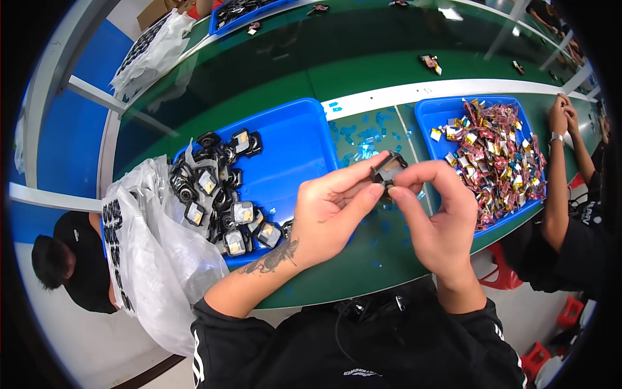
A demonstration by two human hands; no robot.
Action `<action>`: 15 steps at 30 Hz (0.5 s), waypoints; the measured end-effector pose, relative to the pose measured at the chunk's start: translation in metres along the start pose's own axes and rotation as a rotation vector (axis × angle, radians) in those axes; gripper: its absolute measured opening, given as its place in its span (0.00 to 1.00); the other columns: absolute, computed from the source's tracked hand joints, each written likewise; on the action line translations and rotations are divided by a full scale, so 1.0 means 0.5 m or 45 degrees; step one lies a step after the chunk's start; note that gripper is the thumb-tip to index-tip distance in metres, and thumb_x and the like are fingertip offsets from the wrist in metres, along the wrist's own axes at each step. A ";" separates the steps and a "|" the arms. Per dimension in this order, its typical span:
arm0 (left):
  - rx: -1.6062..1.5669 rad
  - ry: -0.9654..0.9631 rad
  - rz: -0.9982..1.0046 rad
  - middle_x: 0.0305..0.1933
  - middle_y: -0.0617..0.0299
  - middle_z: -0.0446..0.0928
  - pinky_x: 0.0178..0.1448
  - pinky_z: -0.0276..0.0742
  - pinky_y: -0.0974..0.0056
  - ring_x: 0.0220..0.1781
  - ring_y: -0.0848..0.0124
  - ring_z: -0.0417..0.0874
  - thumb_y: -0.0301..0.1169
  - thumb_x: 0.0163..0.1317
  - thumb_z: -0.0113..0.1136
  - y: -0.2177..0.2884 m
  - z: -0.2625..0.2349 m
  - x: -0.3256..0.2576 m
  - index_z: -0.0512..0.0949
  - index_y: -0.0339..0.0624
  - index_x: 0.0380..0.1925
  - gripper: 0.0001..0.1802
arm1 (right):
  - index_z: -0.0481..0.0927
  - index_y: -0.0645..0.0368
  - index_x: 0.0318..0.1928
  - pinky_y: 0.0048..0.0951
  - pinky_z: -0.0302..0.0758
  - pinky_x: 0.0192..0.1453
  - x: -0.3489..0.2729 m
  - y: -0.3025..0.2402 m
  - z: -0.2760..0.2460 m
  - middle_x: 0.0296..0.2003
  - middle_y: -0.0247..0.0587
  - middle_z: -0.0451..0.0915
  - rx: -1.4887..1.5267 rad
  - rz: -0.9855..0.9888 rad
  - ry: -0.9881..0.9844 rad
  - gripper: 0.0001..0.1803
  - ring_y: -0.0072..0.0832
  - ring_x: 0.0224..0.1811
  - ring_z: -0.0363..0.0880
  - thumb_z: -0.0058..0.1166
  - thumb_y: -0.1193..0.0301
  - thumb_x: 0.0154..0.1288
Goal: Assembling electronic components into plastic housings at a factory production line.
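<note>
In front of my chest, above the green tabletop, my left hand grips a small black plastic housing by its left side, with thumb and fingers closed. My right hand pinches the near right edge of the same housing between thumb and forefinger. The housing is tilted and its inner face looks greyish-brown; fingers cover part of its rim. Left of my left hand, a blue tray holds a heap of similar black housings, several with pale rectangular pieces inside.
A second blue tray at right is heaped with small wired parts. Blue film pieces lie between the trays. A clear plastic bag drapes over the left tray. Beyond a white rail runs a green belt. A co-worker's hands are at right.
</note>
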State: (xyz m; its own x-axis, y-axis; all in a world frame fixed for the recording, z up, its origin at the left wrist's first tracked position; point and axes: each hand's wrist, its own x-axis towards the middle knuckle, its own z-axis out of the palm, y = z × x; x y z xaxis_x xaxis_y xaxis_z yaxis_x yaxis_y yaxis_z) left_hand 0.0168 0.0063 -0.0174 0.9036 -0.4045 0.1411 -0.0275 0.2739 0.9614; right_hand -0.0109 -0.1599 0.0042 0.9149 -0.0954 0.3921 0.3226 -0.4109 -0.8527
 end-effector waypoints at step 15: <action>-0.002 -0.040 -0.079 0.61 0.50 0.76 0.65 0.72 0.66 0.60 0.70 0.77 0.19 0.69 0.52 -0.001 0.009 -0.010 0.68 0.27 0.64 0.23 | 0.83 0.55 0.29 0.49 0.54 0.73 0.013 -0.015 -0.016 0.24 0.30 0.79 -0.290 -0.099 -0.123 0.05 0.25 0.31 0.78 0.64 0.79 0.52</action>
State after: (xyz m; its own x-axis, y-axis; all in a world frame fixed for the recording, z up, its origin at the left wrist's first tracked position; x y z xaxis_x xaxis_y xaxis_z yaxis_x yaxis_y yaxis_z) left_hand 0.0102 0.0042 -0.0176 0.8895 -0.4481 0.0889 0.0286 0.2488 0.9681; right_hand -0.0092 -0.1648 0.0160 0.9118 0.0269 0.4097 0.3401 -0.6084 -0.7170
